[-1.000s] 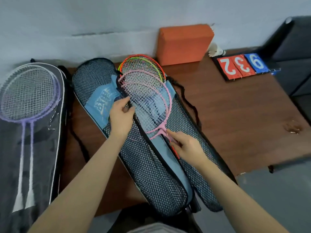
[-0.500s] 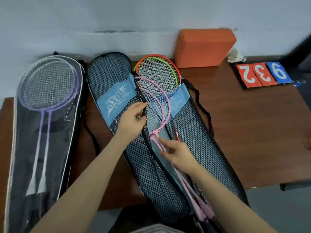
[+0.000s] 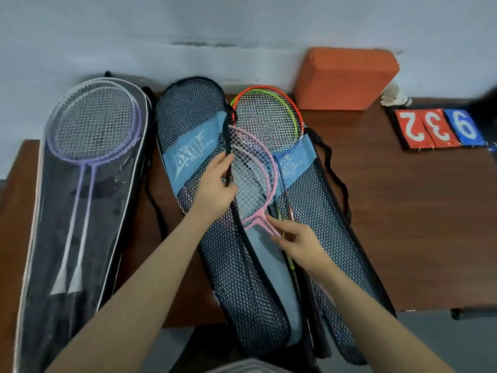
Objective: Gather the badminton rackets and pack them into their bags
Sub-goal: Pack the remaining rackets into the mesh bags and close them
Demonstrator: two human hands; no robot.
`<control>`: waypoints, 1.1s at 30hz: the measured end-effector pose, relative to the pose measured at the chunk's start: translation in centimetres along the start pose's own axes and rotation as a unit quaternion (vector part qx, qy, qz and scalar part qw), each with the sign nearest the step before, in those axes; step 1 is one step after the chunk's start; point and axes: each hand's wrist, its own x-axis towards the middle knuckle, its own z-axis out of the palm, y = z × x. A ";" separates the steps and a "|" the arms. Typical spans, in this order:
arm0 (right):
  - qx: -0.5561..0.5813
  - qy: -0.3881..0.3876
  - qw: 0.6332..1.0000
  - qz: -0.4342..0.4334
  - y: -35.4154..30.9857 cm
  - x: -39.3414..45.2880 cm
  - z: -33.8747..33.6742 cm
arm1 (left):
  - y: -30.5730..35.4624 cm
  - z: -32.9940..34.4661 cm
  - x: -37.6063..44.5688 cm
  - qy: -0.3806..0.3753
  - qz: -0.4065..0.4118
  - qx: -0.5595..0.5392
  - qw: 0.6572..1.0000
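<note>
Left hand [image 3: 215, 184] pinches the black zipper edge of the open mesh racket bag [image 3: 242, 265] on the desk [image 3: 403, 211]. Right hand [image 3: 298, 240] grips the shafts of the pink rackets [image 3: 255, 168], heads lying partly inside the opening. Orange and green rackets [image 3: 269, 111] lie beneath, on the bag's right half. Purple rackets [image 3: 91, 122] lie in the clear-fronted bag [image 3: 53, 238] at left.

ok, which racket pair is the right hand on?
The pink pair: the right hand pinches their shafts. The purple pair sits bagged far left; the orange and green pair lies behind, untouched.
</note>
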 end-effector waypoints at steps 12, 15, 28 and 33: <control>0.227 0.083 0.966 0.094 -3.3 4.3 3.2 | -2.8 -0.9 -4.2 0.012 -0.013 0.057 0.998; 0.241 0.085 0.961 0.107 -3.4 5.0 3.8 | -3.4 -1.0 -5.5 0.009 -0.020 0.044 0.999; 0.096 0.090 0.987 0.097 -3.1 10.1 6.8 | -5.1 -2.4 -7.1 0.056 -0.025 -0.013 0.998; -0.008 0.046 0.997 0.060 -3.6 9.4 6.0 | -6.7 -1.8 -6.6 0.042 -0.032 0.011 0.999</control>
